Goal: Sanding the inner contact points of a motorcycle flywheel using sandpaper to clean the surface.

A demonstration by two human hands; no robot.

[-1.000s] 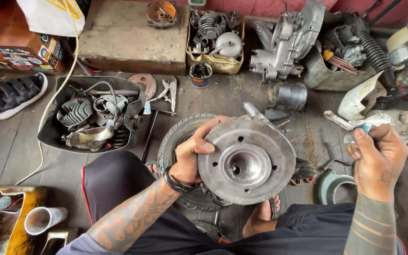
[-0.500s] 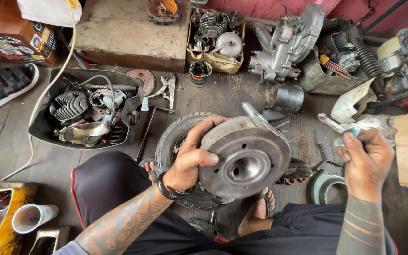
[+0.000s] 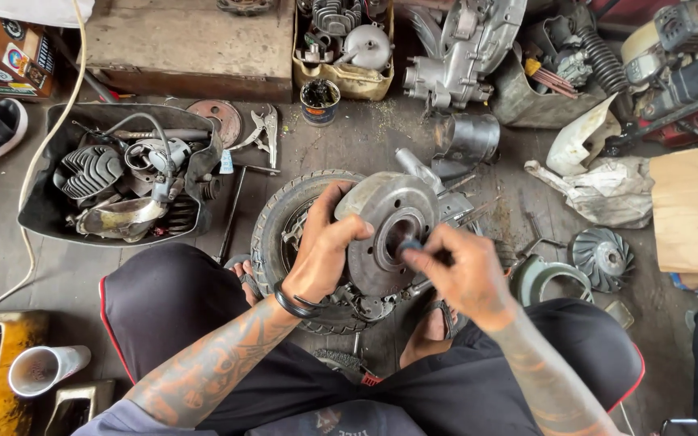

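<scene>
Between the knees, on the plank floor (image 3: pixel 34 266) near its front edge, the grey brake drum (image 3: pixel 385 230) stood tilted against the small wheel (image 3: pixel 284 218), its round face turned up toward the camera. The left hand (image 3: pixel 325 250) clasped the drum's left rim, grip clenched on it. The right hand (image 3: pixel 462 270), just right of the central bore (image 3: pixel 397 230) and nearer to it, pinched a small dark part (image 3: pixel 410 245) at the opening.

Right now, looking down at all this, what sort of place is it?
Most likely a small engine or scooter repair workshop, worked on the floor. A grey metal engine casing lies by the wall, a black tub of finned cylinder parts sits nearby, and both hands work on a round grey metal drum.
</scene>
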